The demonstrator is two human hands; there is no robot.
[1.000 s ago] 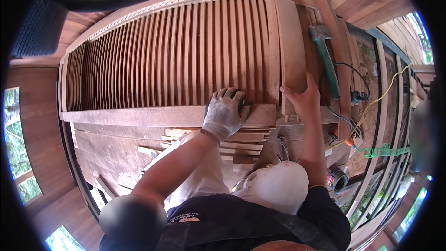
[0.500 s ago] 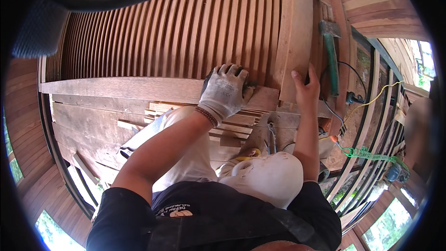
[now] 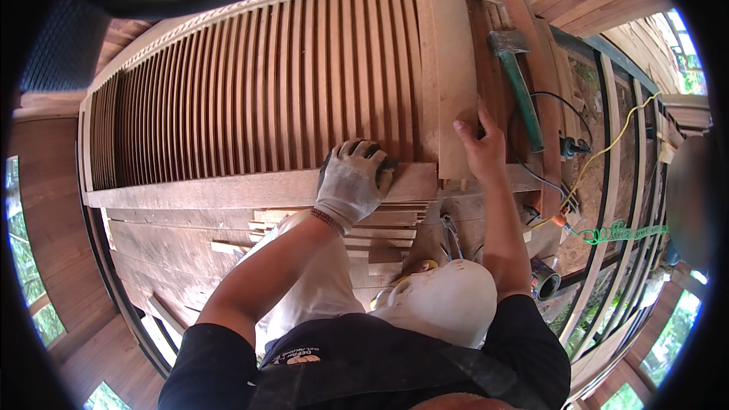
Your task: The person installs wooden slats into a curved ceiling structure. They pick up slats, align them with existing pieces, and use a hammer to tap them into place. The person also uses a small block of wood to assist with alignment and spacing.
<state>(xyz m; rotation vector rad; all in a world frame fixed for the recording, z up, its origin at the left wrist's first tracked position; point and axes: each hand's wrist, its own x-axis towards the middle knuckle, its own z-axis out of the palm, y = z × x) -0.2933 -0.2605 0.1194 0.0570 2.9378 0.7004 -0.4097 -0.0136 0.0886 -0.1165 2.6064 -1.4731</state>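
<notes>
A slatted wooden panel lies across the middle of the view, with a front rail along its near side. My left hand, in a dirty white glove, is curled over that rail near its right end. My bare right hand grips the edge of a wide wooden board at the panel's right end, thumb on its face. Just right of that board lies a green-handled hammer, head toward the far side.
Loose wooden strips lie below the panel by my knees. A black cord, a yellow cord and a coiled green hose run on the right. A can sits by my right arm, metal tools near my knee.
The board in my right hand now sits tighter against the panel's right end, the gap narrower. My left hand stays on the rail; the whole view has shifted with my head.
</notes>
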